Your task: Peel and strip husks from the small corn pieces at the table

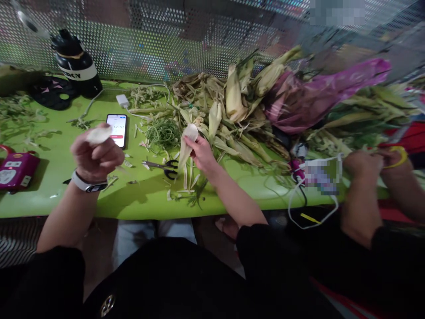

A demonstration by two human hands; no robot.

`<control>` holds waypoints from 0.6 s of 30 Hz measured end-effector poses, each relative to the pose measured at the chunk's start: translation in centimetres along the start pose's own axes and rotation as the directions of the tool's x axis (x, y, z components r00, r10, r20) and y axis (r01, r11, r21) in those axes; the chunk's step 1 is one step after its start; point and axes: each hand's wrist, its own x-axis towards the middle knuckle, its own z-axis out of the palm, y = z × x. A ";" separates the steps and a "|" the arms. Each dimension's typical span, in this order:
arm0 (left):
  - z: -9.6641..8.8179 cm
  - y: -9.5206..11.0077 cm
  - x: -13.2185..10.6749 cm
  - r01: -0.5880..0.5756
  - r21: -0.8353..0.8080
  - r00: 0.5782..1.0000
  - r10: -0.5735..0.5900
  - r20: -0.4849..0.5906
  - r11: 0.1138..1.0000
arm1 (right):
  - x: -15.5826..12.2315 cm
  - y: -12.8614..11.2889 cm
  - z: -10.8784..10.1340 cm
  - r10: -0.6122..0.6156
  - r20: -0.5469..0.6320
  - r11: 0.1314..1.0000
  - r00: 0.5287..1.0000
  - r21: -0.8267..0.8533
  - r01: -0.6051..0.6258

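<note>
My left hand (96, 157), with a banded watch at its wrist, is raised over the left part of the green table. Its fingers are closed on a pale, rounded piece of corn husk (100, 134). Pinched in my right hand (203, 154) is a longer, cream-coloured corn husk (186, 150) that hangs down from the fingertips. Below that husk lies a pair of scissors (159, 165) with black handles, partly covered by it. Narrow husk strips (191, 177) and scraps are scattered around. A bundle of thin green strands (162, 134) sits just behind the scissors.
A heap of dried corn husks (235, 102) and a pink plastic bag (299, 99) fill the back right. Behind my left hand are a phone (119, 126) and a black bottle (78, 66). A purple power strip (18, 170) stands left. A co-worker's hands (368, 164) are at right.
</note>
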 end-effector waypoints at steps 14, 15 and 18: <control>-0.8 -7.0 1.3 0.094 0.982 0.925 0.351 -0.148 0.165 | -3.1 0.4 1.4 0.118 0.413 0.988 0.903 -0.141 -0.064; -0.3 -6.9 1.1 0.073 0.988 0.937 0.331 -0.115 0.137 | -3.1 0.5 1.4 0.111 0.409 0.989 0.906 -0.135 -0.060; 0.6 -6.9 0.7 0.055 0.987 0.982 0.169 -0.080 0.149 | -3.4 0.7 1.7 0.061 0.408 0.994 0.911 -0.113 -0.016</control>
